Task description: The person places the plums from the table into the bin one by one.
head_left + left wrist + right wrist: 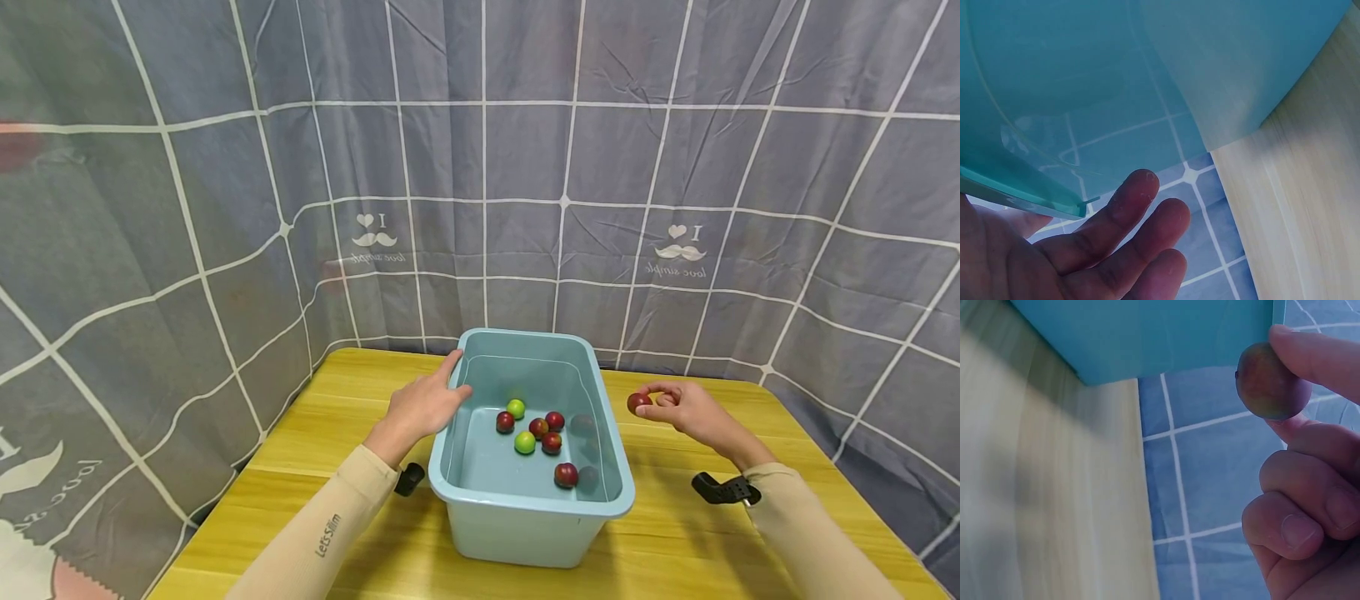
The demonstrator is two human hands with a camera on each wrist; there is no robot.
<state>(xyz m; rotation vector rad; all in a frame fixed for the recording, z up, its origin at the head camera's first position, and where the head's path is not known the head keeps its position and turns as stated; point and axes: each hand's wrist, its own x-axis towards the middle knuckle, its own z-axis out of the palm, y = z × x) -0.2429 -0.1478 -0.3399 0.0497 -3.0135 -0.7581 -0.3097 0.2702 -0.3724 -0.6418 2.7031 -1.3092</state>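
A light blue plastic bin (525,537) stands on the table, with several dark red plums (566,475) and two green round fruits (525,442) on its floor. My left hand (426,404) holds the bin's left rim, thumb over the inner side. In the left wrist view, the fingers (1166,225) lie along the outer wall. To the right of the bin, my right hand (693,412) pinches one red plum (639,403) between thumb and forefinger. The right wrist view shows this plum (1271,381) up close, raised off the tabletop, the other fingers curled into the palm.
The yellow wood-grain table (315,467) extends on both sides of the bin. A grey curtain (525,167) with white grid lines hangs behind the table and along its sides. Black straps (723,489) sit at both wrists.
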